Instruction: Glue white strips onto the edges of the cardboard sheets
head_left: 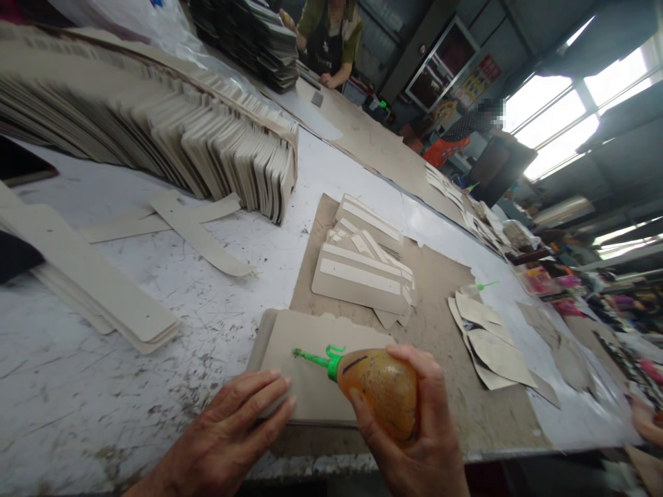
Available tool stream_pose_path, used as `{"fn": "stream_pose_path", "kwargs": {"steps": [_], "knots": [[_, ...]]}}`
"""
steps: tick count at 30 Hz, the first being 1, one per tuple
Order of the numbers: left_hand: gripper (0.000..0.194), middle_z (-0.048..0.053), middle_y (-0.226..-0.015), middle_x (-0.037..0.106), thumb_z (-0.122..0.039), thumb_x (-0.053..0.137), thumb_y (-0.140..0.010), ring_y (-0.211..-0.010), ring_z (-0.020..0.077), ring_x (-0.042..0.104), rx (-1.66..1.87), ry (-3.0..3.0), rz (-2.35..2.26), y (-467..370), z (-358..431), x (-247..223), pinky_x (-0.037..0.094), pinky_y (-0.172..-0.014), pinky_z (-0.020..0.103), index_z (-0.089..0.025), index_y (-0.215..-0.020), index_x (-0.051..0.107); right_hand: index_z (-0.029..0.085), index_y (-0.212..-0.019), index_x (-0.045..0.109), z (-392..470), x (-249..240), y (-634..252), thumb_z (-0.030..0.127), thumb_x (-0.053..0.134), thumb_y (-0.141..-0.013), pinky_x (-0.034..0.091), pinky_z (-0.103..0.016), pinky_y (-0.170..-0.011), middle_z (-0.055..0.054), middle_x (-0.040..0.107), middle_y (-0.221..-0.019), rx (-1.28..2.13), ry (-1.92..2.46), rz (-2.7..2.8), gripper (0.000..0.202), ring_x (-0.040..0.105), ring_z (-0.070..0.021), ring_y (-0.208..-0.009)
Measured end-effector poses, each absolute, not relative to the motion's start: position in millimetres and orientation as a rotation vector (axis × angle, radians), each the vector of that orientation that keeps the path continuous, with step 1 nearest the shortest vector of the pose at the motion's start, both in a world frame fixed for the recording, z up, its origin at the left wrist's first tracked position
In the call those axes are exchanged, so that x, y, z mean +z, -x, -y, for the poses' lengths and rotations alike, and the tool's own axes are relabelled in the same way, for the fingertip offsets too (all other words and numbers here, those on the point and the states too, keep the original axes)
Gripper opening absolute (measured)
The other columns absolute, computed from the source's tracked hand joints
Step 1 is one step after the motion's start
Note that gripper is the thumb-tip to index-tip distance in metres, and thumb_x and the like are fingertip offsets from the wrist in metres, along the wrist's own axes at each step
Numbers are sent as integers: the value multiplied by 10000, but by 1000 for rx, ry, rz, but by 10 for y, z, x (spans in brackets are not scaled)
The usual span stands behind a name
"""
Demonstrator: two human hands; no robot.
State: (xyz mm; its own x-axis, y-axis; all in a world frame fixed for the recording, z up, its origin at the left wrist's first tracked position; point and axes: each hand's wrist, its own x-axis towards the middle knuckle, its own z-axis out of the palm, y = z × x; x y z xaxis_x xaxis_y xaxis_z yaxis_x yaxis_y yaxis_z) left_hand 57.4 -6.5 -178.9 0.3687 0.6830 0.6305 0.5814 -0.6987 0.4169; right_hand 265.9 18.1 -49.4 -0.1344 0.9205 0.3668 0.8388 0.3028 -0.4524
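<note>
My right hand [414, 414] is wrapped round a squeeze bottle [383, 386] of amber liquid, likely glue. The bottle lies tilted, its green nozzle pointing left over a beige board [321, 386]. Whether the tip touches the board I cannot tell. My left hand [233, 421] lies flat with fingers stretched out, fingertips on the board's left side. Just beyond, pale cut pieces [360, 273] with lighter strips on them lie stacked on a brown sheet [435, 290].
A long row of beige boards [207, 138] stands at the back left. Loose strips [93, 276] lie on the white table [207, 373]. Curved pale pieces [492, 345] are at the right. A person [331, 41] in an apron is across the table, near a dark stack [248, 41].
</note>
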Motion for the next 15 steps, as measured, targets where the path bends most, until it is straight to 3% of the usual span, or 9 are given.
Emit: {"fn": "stream_pose_path", "kwargs": {"steps": [9, 12, 15], "knots": [[371, 33, -1265, 583, -71, 367, -949, -1271, 163, 426, 1279, -2495, -1136, -575, 52, -1788, 281, -1125, 266, -191, -1192, 621, 242, -1124, 524, -55, -475, -2638, 358, 692, -766, 509, -289, -774, -55, 555, -1075, 286, 1646, 1790, 412, 585, -197, -916], [401, 27, -1324, 535, -50, 389, -933, -1292, 173, 395, 1145, -2607, -1107, -541, 37, -1792, 281, -1118, 271, -204, -1252, 576, 261, -1156, 493, 30, -439, -2714, 460, 742, -699, 525, -282, -659, -33, 603, -978, 617, 1776, 1357, 557, 608, -177, -755], [384, 38, -1303, 532, -61, 402, -931, -1263, 184, 425, 1236, -2580, -1086, -535, 28, -1843, 288, -1110, 288, -204, -1239, 582, 272, -1182, 432, 119, -394, -2892, 488, 772, -650, 506, -255, -536, -5, 620, -858, 885, 1645, 885, 668, 605, -170, -663]]}}
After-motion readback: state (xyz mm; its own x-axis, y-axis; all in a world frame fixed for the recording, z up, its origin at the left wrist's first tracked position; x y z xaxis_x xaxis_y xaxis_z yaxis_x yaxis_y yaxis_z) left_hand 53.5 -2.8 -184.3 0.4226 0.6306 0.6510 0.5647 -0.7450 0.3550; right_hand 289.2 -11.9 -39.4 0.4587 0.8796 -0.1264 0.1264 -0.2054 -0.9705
